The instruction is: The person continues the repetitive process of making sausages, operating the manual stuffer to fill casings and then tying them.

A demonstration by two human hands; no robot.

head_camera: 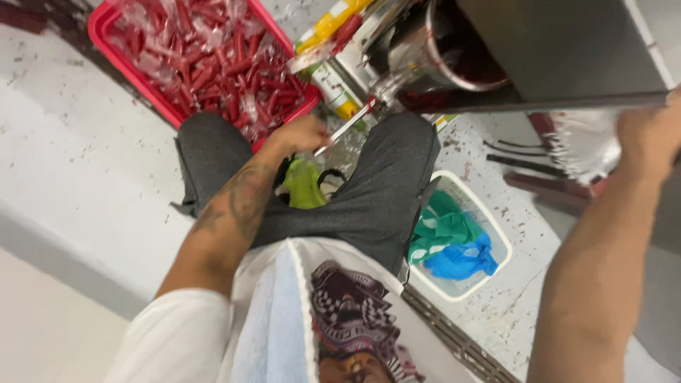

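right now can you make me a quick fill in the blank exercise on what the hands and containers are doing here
1. The left hand holds a thin rod beside the ____ crate of sealed red sticks.
2. The right hand grips a bunch of ____ plastic bags.
3. The white tub by the knee holds green and ____ bags.

Missing words: red; white; blue
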